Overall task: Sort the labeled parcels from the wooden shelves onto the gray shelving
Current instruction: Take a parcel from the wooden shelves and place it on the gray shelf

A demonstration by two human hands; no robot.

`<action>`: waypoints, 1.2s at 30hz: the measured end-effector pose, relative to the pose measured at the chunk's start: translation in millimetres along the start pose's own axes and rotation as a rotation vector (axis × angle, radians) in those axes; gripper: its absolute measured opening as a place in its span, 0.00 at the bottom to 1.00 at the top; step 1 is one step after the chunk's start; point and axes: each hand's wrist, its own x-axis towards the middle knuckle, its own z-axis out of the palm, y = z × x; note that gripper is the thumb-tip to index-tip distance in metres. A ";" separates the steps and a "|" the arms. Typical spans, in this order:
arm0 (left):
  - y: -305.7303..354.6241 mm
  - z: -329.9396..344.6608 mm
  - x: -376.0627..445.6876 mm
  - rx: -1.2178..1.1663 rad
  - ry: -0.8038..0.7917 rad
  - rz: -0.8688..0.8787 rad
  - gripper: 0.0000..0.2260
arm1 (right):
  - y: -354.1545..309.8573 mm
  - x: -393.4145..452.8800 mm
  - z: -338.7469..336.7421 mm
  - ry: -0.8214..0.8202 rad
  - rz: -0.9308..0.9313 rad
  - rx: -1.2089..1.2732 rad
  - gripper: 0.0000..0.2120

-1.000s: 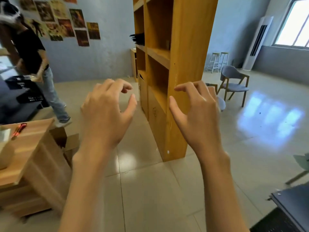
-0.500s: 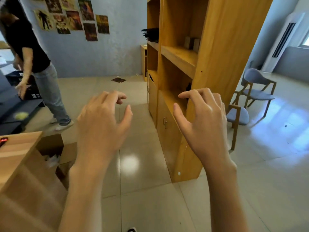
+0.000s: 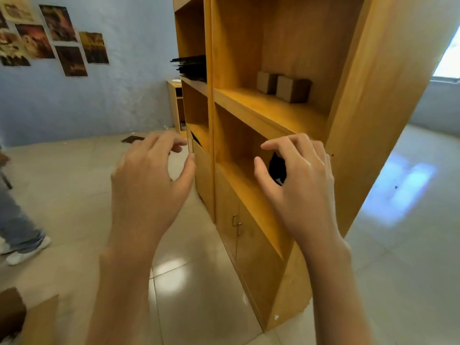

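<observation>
Honey-coloured wood fills the frame: the wooden shelves stand right in front of me. Both hands are raised before them, empty. My left hand has fingers loosely curled, thumb apart, holding nothing. My right hand is in the same posture, level with the lower open compartment, touching nothing that I can see.

Parcels on view: two small brown cardboard boxes sit side by side at the back of the upper shelf board, well above my hands. A black parcel lies in the lower compartment, partly hidden behind my right fingers; a pale patch on it may be a label, I cannot tell. A stack of flat black items rests in the next bay to the left.

Gray shelving not in view. Progress, as I judge it: nothing in hand, at least three parcels unpicked, so sorting has a fair way left. The black parcel looks the nearest pick.
</observation>
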 end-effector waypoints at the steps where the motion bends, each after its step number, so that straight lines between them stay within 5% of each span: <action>1: -10.7 13.4 11.1 -0.010 -0.004 0.009 0.10 | 3.9 9.7 13.8 0.000 0.005 -0.023 0.10; 22: -212.7 238.5 253.0 -0.042 0.002 0.081 0.09 | 78.8 226.6 339.0 -0.020 0.061 0.001 0.10; 36: -292.6 422.2 395.5 -0.458 -0.209 0.264 0.14 | 134.1 310.2 456.1 0.088 0.241 -0.418 0.10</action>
